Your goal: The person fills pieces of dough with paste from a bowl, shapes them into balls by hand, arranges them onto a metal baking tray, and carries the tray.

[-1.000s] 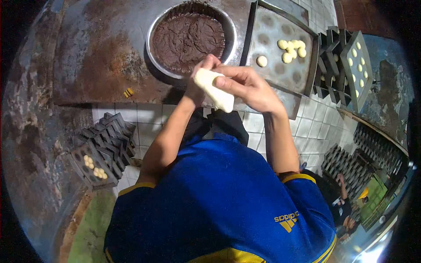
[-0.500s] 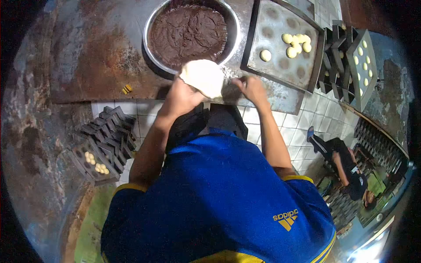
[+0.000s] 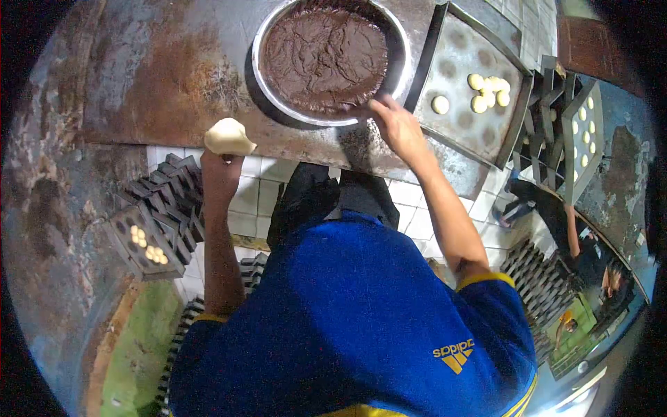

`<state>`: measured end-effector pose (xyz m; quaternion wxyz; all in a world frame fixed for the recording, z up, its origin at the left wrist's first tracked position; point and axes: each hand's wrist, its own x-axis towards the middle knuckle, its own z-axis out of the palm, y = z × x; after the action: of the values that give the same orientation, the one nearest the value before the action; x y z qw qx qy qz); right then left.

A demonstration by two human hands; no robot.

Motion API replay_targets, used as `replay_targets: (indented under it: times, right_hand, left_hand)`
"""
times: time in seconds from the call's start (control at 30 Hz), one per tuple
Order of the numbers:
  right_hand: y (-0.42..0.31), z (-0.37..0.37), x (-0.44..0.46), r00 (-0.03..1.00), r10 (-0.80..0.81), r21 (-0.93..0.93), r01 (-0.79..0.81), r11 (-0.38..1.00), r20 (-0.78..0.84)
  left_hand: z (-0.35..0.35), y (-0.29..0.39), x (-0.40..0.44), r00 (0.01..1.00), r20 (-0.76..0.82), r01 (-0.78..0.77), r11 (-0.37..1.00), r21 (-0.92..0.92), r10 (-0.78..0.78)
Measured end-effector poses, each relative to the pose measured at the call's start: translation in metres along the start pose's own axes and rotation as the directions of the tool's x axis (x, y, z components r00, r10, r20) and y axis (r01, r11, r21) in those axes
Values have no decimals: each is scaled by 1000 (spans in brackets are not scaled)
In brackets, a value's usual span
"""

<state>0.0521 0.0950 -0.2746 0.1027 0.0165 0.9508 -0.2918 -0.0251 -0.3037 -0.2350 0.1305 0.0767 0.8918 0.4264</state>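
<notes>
Pale dough [image 3: 229,137] rests on my left hand [image 3: 221,167], out past the table's front edge on the left. That hand is wrapped round the dough from below, with its fingers mostly covered. My right hand [image 3: 396,125] is at the lower right rim of a round metal bowl [image 3: 259,80] of dark brown paste [image 3: 323,55]. Its fingers are bent together and blurred; whether they hold something I cannot make out. Right of the bowl, a metal tray [image 3: 445,132] carries one dough ball [image 3: 440,105] apart from a cluster of several others [image 3: 488,90].
Stacked trays with dough balls stand at the right [image 3: 583,139] and at the lower left [image 3: 142,243]. Another person [image 3: 590,243] is at the far right, near more racked trays. The worn metal table [image 3: 153,83] extends left of the bowl.
My left hand has moved left with the dough, away from the bowl. My right hand, which let go of the dough earlier, has moved up to the bowl's rim. The view has shifted slightly.
</notes>
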Motion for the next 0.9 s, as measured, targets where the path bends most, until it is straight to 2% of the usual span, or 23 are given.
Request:
replay_targets:
  times: [0.03,0.07,0.1,0.13,0.17,0.2,0.23,0.27,0.3,0.33,0.4,0.43,0.47,0.5,0.53,0.57,0.6,0.63,0.7,0.73,0.8,0.83,0.9]
  right_hand:
    - [2,5,17,999,-47,-118,50,992,27]
    - [6,9,32,994,-91,-234,102,967,58]
    - [16,17,44,994,-95,-238,107,965,60]
    - [30,31,54,978,-206,-288,205,935,28]
    - [36,39,58,948,-318,-339,300,892,3]
    - [31,35,61,946,-324,-341,307,888,7]
    - [22,28,64,962,-229,-328,266,906,147]
    - [13,20,68,950,-130,-322,222,921,284]
    - [6,14,70,949,-132,-323,225,919,287]
    - [-1,6,72,927,-100,-339,230,912,361]
    - [-1,2,75,901,-67,-356,237,904,430]
    - [9,4,80,887,-20,-354,205,912,461]
    - [20,6,84,871,25,-352,172,920,491]
    - [37,10,85,910,-21,-160,96,982,415]
    - [36,0,84,911,-27,-158,101,982,412]
    - [35,-11,84,849,-116,176,27,984,516]
    - [28,-21,84,780,-240,478,-87,874,579]
    - [12,-26,71,820,-206,557,-157,815,533]
    - [-49,-52,48,897,-204,603,-83,793,393]
    - [-69,-55,37,930,-206,640,-39,768,304]
    - [-106,-56,15,964,-261,531,199,824,44]
    - [-118,-46,7,954,-281,469,295,833,-102]
    - [-135,-32,-5,952,-248,386,299,873,-177]
  left_hand:
    - [9,-25,-1,1000,-1,4,1000,-3,-4]
    - [25,-65,-1,997,10,71,966,-249,-70]
    - [30,-67,-3,995,19,101,923,-370,-101]
    - [34,-68,-4,991,29,130,865,-485,-132]
    - [31,-33,-9,989,21,133,830,-541,-145]
    - [30,-25,-10,988,16,134,811,-569,-153]
    - [28,-17,-12,987,10,134,791,-597,-160]
    - [29,-22,-10,986,104,161,884,-440,-128]
    - [28,-23,-10,973,202,165,949,-268,-112]
    - [26,-24,-13,973,201,166,949,-270,-113]
    - [20,-22,-21,952,302,138,825,-548,42]
    - [17,-6,-20,953,299,136,825,-548,42]
    - [14,12,-18,946,324,200,744,-638,24]
    - [12,24,-18,937,349,260,650,-714,8]
    - [16,12,-18,939,344,255,654,-713,9]
    - [25,-8,-15,920,392,329,550,-768,-4]
    - [28,-20,-11,899,438,398,436,-807,-10]
    - [26,-15,-5,903,430,390,441,-808,-11]
    - [19,14,7,816,573,577,55,-815,-74]
    - [17,28,8,822,564,568,57,-821,-80]
    - [20,59,9,807,574,591,209,-779,-141]
    - [19,77,8,825,552,565,237,-790,-126]
    - [25,95,7,846,526,531,237,-813,-91]
